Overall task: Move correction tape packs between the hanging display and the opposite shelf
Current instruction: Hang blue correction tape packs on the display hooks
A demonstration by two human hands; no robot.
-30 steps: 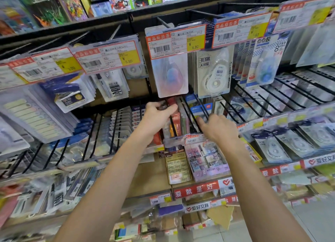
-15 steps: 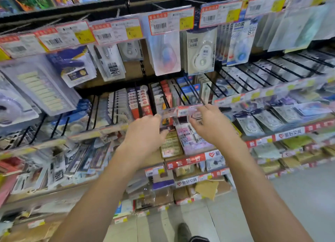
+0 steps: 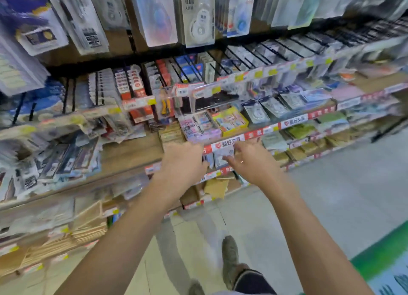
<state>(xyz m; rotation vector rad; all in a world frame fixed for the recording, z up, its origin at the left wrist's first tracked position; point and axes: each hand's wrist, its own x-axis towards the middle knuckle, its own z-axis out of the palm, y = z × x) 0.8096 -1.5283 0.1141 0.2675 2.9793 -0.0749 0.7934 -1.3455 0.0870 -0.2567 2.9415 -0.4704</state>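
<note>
- Before a crowded stationery display (image 3: 132, 153), both bare arms stretched forward and down, hands side by side in front of a lower shelf edge.
- Left hand (image 3: 184, 162): back turned to the camera, fingers curled under and out of sight; cannot tell whether anything is held.
- Right hand (image 3: 251, 162): just right of the left, fingers bent loosely and spread, thumb pointing left toward the other hand; nothing plainly gripped, though blur hides the fingertips.
- Between the two hands, pale blurred packets (image 3: 220, 156) on the shelf behind a red-and-white label strip (image 3: 229, 143); contact with either hand not clear.
- Correction tape packs (image 3: 199, 16) hanging up top on the pegs, white dispenser visible through a clear blister, with a bluish pack (image 3: 239, 9) just to its right and a pinkish translucent one (image 3: 157, 16) to its left.
- More flat tape packs (image 3: 273, 107) lying tilted on the middle shelf, right of a yellow box (image 3: 230, 120) and a lilac box (image 3: 198, 127).
- Red-and-white card packs (image 3: 134, 89) upright between black wire dividers, upper left of the hands.
- Below, grey tiled floor (image 3: 331, 195), one shoe (image 3: 230, 252) and a dark trouser hem (image 3: 254, 281) near the bottom edge.
- At the lower right corner, green floor mat (image 3: 384, 263).
</note>
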